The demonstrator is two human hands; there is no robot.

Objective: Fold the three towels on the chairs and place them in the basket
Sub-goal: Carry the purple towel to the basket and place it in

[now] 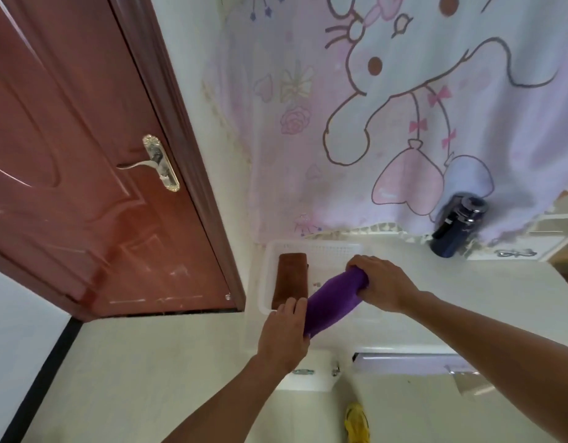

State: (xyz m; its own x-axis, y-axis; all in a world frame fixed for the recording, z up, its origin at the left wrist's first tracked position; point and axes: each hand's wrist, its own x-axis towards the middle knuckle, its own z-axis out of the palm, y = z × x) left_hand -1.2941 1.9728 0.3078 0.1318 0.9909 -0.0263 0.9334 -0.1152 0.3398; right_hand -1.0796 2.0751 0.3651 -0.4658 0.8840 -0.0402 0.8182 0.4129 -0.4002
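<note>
A folded purple towel (332,300) is held between both hands, slanting over the near right part of a white plastic basket (327,251). My left hand (284,334) grips its near end and my right hand (380,282) grips its far end. A folded brown towel (290,279) lies flat in the left part of the basket. The basket sits on a white surface (452,302). No chairs and no third towel are in view.
A dark blue bottle (457,225) stands on the white surface at the back right. A cartoon-print curtain (404,107) hangs behind. A brown door (84,171) with a metal handle is on the left. Something yellow (357,423) lies on the floor below.
</note>
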